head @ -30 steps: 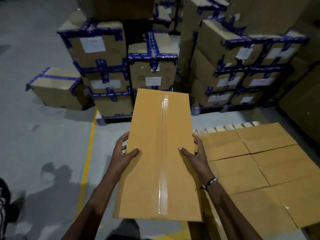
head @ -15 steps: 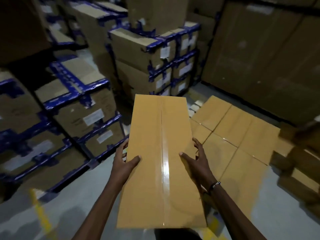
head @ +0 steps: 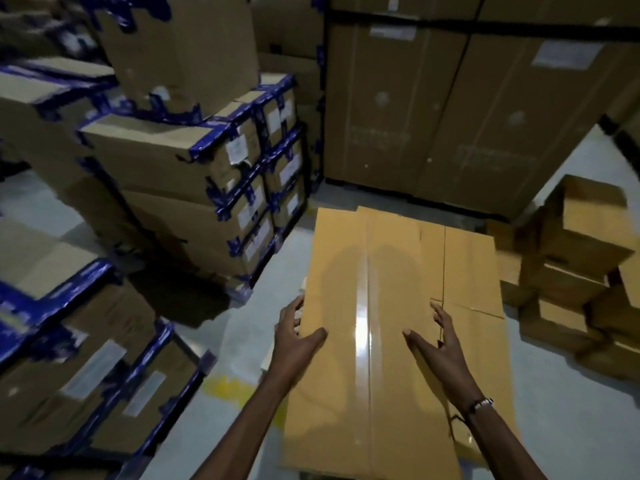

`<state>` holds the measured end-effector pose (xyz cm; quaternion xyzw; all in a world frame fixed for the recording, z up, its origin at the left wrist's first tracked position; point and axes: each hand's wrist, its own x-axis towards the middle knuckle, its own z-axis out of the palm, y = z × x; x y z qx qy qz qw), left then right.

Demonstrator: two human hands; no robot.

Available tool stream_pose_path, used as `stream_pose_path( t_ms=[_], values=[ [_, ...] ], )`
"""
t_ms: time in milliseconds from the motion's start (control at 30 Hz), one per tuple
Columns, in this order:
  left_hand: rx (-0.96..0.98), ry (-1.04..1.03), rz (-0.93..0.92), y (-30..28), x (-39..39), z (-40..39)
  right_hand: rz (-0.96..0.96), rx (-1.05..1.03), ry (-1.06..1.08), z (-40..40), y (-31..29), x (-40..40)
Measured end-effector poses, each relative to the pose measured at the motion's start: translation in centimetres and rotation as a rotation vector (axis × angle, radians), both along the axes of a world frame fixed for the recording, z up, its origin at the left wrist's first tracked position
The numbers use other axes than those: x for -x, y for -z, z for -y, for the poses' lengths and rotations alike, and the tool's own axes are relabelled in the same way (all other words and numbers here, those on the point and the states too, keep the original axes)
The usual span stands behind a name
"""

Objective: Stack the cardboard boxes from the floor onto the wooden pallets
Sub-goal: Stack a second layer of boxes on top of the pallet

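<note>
Hands flank a long tan cardboard box (head: 377, 341) sealed down its middle with a glossy strip of clear tape (head: 363, 327). The left hand (head: 294, 337) grips the box's left edge, thumb lying across the top face and fingers curled down over the side. The right hand (head: 438, 344) sits on the right part of the top, thumb out toward the tape and fingers spread and nearly straight; whether its grip actually closes on the box cannot be told. A beaded band (head: 483, 404) circles the right wrist. The box lies over a layer of flat tan boxes (head: 474, 271) of the same colour, whose seams show past its right edge. To the left rise stacks of boxes bound in blue tape (head: 221, 188) with white labels. Behind stand tall brown cartons (head: 467, 116) with dark straps. At the right, on the grey floor (head: 571, 427), sits a loose heap of smaller tan boxes (head: 581, 265).
</note>
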<state>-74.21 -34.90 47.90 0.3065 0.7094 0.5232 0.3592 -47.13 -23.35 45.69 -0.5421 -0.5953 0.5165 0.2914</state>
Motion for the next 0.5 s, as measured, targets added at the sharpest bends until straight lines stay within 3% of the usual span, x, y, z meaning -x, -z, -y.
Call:
stream_pose_path(
  t_ms=[500],
  values=[
    [0.002, 0.282, 0.104, -0.5, 3.1, -19.2, 0.058, -0.001, 0.227, -12.5, -1.8, 0.3]
  ],
)
